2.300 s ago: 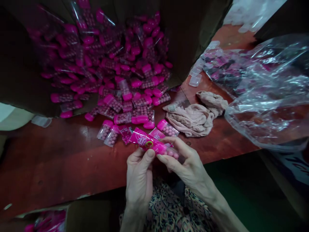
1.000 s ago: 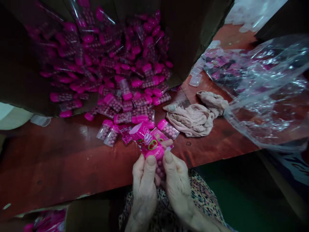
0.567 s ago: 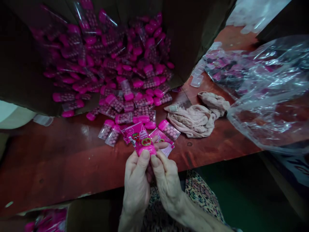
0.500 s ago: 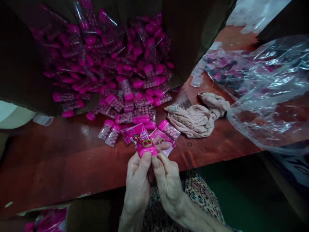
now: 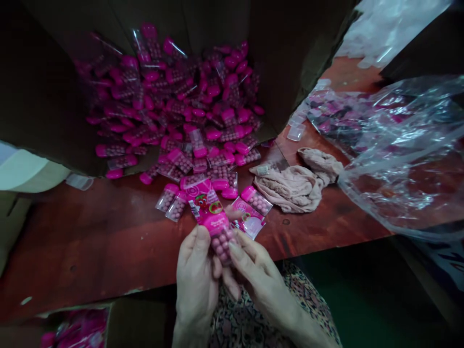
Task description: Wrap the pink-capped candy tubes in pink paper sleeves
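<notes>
Over the near table edge, my left hand [image 5: 195, 275] and right hand [image 5: 259, 282] pinch one pink bead pack [image 5: 213, 224] between them, pressed close. Change: pack has shifted, bead tube now exposed toward me, printed card tilted far. Beyond, loose packs [image 5: 167, 197] lie on the red table [image 5: 90, 237]; farther, a heap of packs [image 5: 174, 106] sits in a cardboard carton [image 5: 290, 63].

L grip [image 5: 195, 275] and R grip [image 5: 263, 282] hold candy pack [image 5: 208, 212] over wooden surface [image 5: 90, 232]. Ahead: loose packs [image 5: 174, 111] heaped in cardboard box [image 5: 47, 87], spilling onto surface just before grips. Ahead-R: crumpled cloth [image 5: 290, 188]. Far R: plastic bag [image 5: 398, 159].
</notes>
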A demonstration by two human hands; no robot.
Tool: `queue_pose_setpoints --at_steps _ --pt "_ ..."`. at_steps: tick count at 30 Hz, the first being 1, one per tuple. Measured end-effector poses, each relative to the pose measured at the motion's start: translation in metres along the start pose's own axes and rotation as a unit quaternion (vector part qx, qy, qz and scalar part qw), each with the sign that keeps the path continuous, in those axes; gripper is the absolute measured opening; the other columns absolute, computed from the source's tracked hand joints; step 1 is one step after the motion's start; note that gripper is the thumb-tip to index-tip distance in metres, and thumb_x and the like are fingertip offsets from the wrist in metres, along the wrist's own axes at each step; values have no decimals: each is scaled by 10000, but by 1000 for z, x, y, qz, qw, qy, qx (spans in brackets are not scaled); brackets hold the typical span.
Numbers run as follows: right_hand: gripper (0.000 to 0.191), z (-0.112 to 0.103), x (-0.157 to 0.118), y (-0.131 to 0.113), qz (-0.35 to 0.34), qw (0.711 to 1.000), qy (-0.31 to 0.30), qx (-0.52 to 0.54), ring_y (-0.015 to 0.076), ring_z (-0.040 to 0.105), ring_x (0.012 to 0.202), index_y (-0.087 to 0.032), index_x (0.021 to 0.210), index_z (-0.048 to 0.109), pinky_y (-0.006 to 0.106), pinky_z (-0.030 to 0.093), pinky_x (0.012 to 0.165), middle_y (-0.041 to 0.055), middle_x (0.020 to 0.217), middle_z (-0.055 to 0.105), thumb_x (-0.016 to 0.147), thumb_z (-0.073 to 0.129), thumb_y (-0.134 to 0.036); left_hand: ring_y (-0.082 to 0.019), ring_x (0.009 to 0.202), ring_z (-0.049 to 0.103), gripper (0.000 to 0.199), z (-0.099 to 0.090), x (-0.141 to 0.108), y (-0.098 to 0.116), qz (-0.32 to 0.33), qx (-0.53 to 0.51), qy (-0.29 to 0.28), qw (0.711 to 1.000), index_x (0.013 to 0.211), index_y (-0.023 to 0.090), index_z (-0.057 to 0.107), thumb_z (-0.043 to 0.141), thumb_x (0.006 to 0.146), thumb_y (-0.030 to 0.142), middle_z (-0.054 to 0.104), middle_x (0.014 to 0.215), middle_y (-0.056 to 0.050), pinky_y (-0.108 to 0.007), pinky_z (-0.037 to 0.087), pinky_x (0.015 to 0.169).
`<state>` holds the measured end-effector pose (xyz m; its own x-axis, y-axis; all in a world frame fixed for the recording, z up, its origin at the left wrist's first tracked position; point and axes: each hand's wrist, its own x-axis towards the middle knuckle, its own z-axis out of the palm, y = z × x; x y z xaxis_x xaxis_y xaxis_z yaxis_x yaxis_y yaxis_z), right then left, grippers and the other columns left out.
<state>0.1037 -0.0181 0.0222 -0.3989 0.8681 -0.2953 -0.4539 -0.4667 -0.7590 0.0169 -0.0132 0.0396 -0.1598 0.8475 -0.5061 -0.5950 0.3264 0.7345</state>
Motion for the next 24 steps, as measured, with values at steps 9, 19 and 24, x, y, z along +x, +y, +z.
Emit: queue_pose_setpoints --at_steps 9,19,24 --pt "221 0 -8 3 -158 954 143 -211 156 554 628 -237 870 595 244 456 593 25 733 602 879 502 -438 -87 575 611 146 12 -8 -9 45 -44 -34 997 873 207 726 632 796 288 724 764 -33 -172 488 565" --pt "308 10 -8 -19 115 965 -96 217 -3 110 317 -196 778 488 84 244 279 -120 470 378 842 558 -489 -219 817 674 292 3 2 8 13 -96 -129 987 937 163 691 603 793 401 723 890 -106 -336 527 750" --pt "274 10 -18 -24 195 924 -145 296 -10 95 308 -176 816 536 66 222 269 -125 454 383 805 641 -429 -222 785 682 289 5 -4 1 -2 -143 -157 977 753 187 666 669 714 473 708 747 -71 -336 532 724"
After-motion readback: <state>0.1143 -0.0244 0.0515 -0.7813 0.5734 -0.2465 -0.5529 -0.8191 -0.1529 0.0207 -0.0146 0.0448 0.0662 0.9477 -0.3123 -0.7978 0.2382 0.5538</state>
